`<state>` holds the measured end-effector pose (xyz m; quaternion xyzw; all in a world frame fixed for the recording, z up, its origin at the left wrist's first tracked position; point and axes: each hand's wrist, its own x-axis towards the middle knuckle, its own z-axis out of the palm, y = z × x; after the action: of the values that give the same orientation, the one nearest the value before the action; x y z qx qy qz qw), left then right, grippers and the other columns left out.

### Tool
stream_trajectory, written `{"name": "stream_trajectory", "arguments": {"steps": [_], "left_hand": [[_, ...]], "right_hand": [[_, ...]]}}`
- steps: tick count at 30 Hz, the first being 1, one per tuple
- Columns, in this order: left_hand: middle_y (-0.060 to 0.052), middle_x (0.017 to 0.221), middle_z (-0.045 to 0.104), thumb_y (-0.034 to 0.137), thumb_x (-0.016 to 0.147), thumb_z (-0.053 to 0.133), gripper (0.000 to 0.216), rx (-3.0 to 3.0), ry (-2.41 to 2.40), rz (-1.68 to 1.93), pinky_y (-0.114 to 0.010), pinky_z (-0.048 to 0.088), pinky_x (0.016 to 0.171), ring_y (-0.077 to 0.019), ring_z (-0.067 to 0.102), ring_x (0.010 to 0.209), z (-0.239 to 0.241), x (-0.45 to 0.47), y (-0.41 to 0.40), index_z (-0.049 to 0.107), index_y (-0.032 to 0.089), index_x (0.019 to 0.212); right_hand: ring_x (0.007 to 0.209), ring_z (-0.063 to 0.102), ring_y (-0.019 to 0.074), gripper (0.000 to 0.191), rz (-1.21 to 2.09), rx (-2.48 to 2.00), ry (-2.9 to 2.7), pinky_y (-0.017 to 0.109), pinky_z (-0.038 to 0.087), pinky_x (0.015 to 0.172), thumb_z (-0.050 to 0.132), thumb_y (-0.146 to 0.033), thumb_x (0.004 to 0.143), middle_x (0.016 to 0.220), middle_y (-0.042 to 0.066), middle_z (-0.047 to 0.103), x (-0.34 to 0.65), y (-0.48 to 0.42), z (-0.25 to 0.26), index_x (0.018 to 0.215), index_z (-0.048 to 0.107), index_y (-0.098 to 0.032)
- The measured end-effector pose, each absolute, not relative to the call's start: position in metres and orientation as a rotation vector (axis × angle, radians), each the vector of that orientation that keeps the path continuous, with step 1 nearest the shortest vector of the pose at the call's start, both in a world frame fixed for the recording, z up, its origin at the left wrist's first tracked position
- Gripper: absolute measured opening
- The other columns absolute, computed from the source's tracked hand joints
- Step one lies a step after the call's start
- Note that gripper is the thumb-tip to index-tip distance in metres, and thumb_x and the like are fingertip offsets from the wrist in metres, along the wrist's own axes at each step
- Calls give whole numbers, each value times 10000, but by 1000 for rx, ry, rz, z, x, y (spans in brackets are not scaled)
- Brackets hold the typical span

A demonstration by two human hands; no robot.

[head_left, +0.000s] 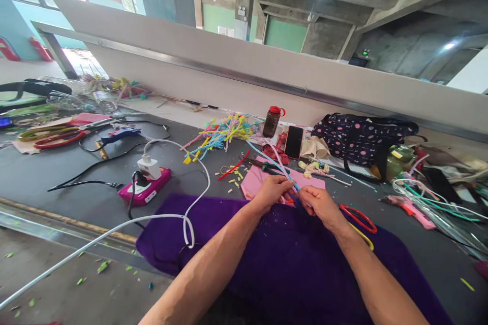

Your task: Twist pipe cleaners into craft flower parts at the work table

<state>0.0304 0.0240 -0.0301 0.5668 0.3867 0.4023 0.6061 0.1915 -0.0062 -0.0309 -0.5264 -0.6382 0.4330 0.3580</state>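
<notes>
Both my hands meet over a purple cloth [274, 259] at the table's near edge. My left hand [271, 192] is closed in a pinch on thin coloured strands [275, 160], blue and pale pink, that run up and away to the left. My right hand [319, 204] is closed on the same strands where they end between the two hands. A pink sheet [254, 179] lies just beyond my fingers. Red and yellow loops [360, 221] lie right of my right wrist.
A pile of coloured strands [224, 134] lies further back, with a brown bottle [273, 121], a phone [294, 141] and a spotted bag [362, 139]. A pink power strip [147, 187] with white cable [114, 228] sits to the left. Pliers [267, 165] lie on the pink sheet.
</notes>
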Motion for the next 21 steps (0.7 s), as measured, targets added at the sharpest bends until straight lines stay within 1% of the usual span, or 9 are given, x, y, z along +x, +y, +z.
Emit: {"name": "stream_trajectory", "arguments": {"steps": [7, 10, 13, 18, 19, 21], "left_hand": [[-4, 602, 598, 443, 670, 603, 348, 1134, 857, 965, -139, 298, 359, -49, 512, 422, -35, 28, 29, 626, 124, 808], [2, 562, 588, 432, 673, 606, 355, 1111, 817, 945, -136, 302, 363, -48, 508, 414, -36, 27, 30, 630, 125, 850], [1, 533, 584, 415, 686, 600, 333, 1105, 796, 951, -137, 309, 359, -49, 499, 399, -36, 28, 30, 633, 119, 835], [-21, 645, 613, 370, 694, 598, 274, 1010, 774, 1187, -140, 302, 347, -55, 521, 440, -28, 26, 30, 617, 115, 793], [-16, 643, 606, 367, 693, 599, 269, 965, 767, 1241, -140, 294, 345, -56, 524, 447, -25, 24, 30, 611, 118, 795], [10, 568, 562, 376, 693, 597, 272, 867, 759, 1329, -139, 277, 344, -56, 510, 436, -17, 18, 30, 604, 128, 805]], "right_hand": [[355, 336, 67, 283, 1133, -1350, -1675, 205, 223, 376, 480, -404, 761, 437, -57, 401, 187, -9, -26, 588, 479, -180], [354, 332, 68, 295, 1140, -1357, -1677, 207, 225, 376, 485, -423, 754, 433, -58, 397, 187, -9, -25, 587, 475, -181], [355, 339, 66, 288, 1153, -1332, -1682, 206, 228, 376, 484, -416, 758, 443, -58, 406, 186, -10, -25, 596, 483, -179], [352, 329, 62, 309, 1146, -1329, -1683, 202, 221, 373, 493, -416, 760, 429, -63, 393, 188, -11, -28, 567, 465, -176], [356, 333, 62, 304, 1148, -1335, -1676, 202, 221, 373, 502, -420, 754, 437, -61, 400, 190, -10, -29, 577, 477, -175], [364, 341, 64, 281, 1156, -1340, -1645, 205, 225, 373, 516, -430, 743, 462, -58, 414, 193, -7, -30, 638, 526, -169]]}}
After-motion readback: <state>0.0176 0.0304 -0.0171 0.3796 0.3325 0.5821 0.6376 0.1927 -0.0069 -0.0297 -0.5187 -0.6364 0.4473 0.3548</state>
